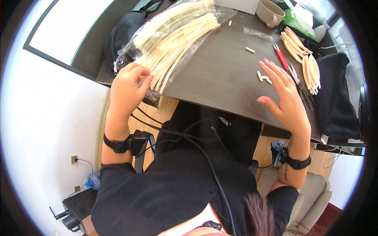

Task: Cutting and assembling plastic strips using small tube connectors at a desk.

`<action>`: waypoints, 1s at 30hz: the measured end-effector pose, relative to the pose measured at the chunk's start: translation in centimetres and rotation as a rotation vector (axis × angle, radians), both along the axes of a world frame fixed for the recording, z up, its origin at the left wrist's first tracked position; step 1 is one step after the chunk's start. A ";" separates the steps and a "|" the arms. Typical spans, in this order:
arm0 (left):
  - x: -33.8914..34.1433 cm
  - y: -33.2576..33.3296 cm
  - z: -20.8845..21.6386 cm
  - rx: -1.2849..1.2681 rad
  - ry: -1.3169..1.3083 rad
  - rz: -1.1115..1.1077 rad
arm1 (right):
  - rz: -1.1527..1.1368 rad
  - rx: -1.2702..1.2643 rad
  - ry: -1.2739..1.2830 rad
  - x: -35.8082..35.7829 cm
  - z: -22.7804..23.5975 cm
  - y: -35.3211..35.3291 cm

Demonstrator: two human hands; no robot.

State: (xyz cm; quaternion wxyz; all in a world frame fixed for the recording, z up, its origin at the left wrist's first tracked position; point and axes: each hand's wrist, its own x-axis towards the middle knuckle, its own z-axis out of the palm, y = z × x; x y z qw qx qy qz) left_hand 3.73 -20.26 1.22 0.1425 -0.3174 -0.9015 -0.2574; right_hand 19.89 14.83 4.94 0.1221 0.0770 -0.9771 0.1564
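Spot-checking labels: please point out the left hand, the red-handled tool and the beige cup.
Left hand (128,84): head view, back of the hand.
Red-handled tool (282,59): head view, middle of the handle.
Beige cup (264,15): head view, outer wall.

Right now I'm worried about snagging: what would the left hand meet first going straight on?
Probably the long pale strips beside the left hand; exact depth and contact are unclear.

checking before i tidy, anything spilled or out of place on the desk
Yes: short pale pieces lie scattered on the desk, some near the right hand. They look stray compared with the bunched long strips.
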 end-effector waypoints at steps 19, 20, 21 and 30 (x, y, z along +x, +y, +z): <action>-0.4 1.8 -0.6 -0.253 -0.063 0.061 | -0.004 -0.144 -0.048 4.1 -3.4 0.3; -0.5 1.8 -0.7 -0.240 -0.084 0.072 | 0.003 -0.163 -0.047 4.2 -3.8 0.2; -0.6 2.0 -0.5 -0.242 -0.084 0.073 | -0.002 -0.162 -0.038 4.3 -4.1 0.1; -1.1 2.4 0.0 -0.340 -0.194 0.124 | -0.024 -0.248 0.061 4.0 -5.9 0.6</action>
